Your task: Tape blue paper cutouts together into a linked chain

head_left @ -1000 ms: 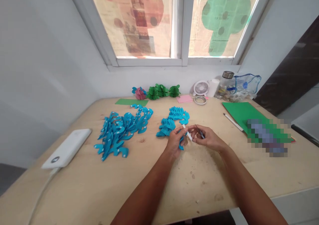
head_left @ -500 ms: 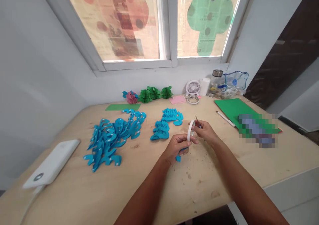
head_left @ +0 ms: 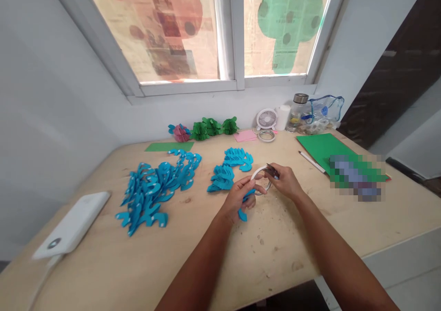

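My left hand (head_left: 238, 198) is closed on a white tape roll (head_left: 257, 171) and also has a blue paper piece (head_left: 243, 215) in its lower fingers. At the roll's right side, my right hand (head_left: 284, 180) is closed round a small dark metal tool (head_left: 272, 170), seemingly scissors, whose tip meets the top of the roll. Left of my hands lie two small stacks of blue cut paper (head_left: 221, 178). Farther left spreads a bigger heap of blue cut paper (head_left: 151, 187) with white squares on it.
A white power bank (head_left: 77, 221) with a cable lies at the left. Along the back stand paper flowers (head_left: 211, 126), a small fan (head_left: 266, 118), a glass bottle (head_left: 295, 113) and a clear bag (head_left: 324, 113). Green sheets (head_left: 320, 148) and a white pen (head_left: 312, 161) lie right.
The tape roll has turned from nearly edge-on to show its ring opening. My right hand has brought the dark tool against its upper edge. The blue piece in my left hand shows more.
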The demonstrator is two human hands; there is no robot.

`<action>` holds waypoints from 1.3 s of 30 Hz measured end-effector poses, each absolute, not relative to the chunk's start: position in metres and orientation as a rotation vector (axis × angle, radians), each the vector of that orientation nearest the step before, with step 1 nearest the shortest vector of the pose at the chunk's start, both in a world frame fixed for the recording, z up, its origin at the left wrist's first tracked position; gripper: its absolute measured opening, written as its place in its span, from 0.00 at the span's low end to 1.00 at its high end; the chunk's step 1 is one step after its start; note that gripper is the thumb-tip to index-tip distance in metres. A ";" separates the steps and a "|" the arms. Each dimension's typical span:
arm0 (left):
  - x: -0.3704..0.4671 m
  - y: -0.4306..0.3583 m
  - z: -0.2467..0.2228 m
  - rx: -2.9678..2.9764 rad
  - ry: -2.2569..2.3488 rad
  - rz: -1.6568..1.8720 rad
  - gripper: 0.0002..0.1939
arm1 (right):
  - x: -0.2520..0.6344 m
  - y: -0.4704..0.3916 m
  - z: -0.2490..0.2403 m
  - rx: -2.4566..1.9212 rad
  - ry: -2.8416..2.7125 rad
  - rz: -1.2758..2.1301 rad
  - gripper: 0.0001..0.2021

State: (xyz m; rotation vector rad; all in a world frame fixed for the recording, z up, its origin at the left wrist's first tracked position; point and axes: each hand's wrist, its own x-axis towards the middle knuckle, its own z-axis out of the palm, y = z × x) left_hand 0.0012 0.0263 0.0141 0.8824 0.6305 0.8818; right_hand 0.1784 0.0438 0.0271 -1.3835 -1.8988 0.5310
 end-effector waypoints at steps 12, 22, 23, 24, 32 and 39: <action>0.003 0.028 0.014 0.870 0.705 0.982 0.24 | 0.187 0.053 0.018 -1.415 -1.646 0.553 0.14; 0.006 0.027 0.010 1.029 0.792 1.018 0.21 | 0.187 0.048 0.023 -1.499 -1.882 0.850 0.11; 0.006 0.027 0.009 1.036 0.789 1.018 0.21 | 0.187 0.047 0.023 -1.498 -1.876 0.864 0.11; 0.006 0.028 0.008 1.039 0.785 1.019 0.21 | 0.186 0.047 0.023 -1.495 -1.869 0.882 0.11; 0.006 0.030 0.004 1.075 0.770 1.005 0.19 | 0.184 0.048 0.022 -1.465 -1.887 0.898 0.10; 0.007 0.030 0.003 1.072 0.795 1.035 0.18 | 0.184 0.047 0.022 -1.491 -1.936 0.785 0.11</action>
